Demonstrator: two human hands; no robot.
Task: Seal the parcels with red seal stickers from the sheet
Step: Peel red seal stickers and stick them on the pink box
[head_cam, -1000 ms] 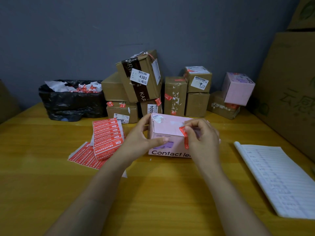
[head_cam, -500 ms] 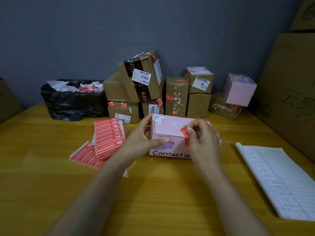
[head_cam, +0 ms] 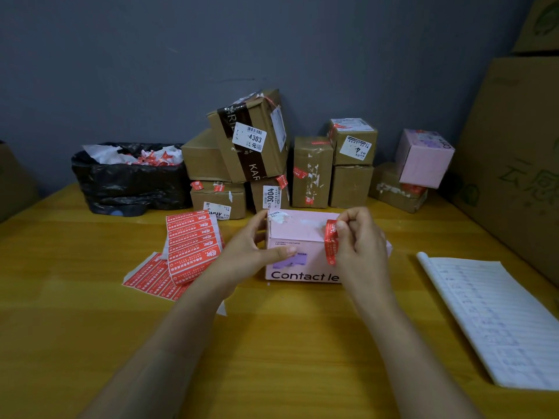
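Note:
A pink contact-lens box (head_cam: 298,249) stands on the wooden table (head_cam: 272,343) in front of me. My left hand (head_cam: 251,252) grips its left side, thumb on the front face, fingers behind. A red seal sticker (head_cam: 330,241) runs over the box's top front edge and down the front. My right hand (head_cam: 360,240) pinches the sticker's upper end on the lid with curled fingers. Left of the box lie the sheets of red seal stickers (head_cam: 193,241), partly stacked.
Several brown parcels (head_cam: 251,137) and a second pink box (head_cam: 423,157) are piled against the grey wall. A black bin bag (head_cam: 130,179) of torn backing sits at back left. A lined notebook (head_cam: 496,319) lies to the right, large cartons (head_cam: 514,164) beyond it.
The red sticker now lies further down the box's front face. My right hand's fingers have shifted slightly up along its top end. The left hand keeps its hold.

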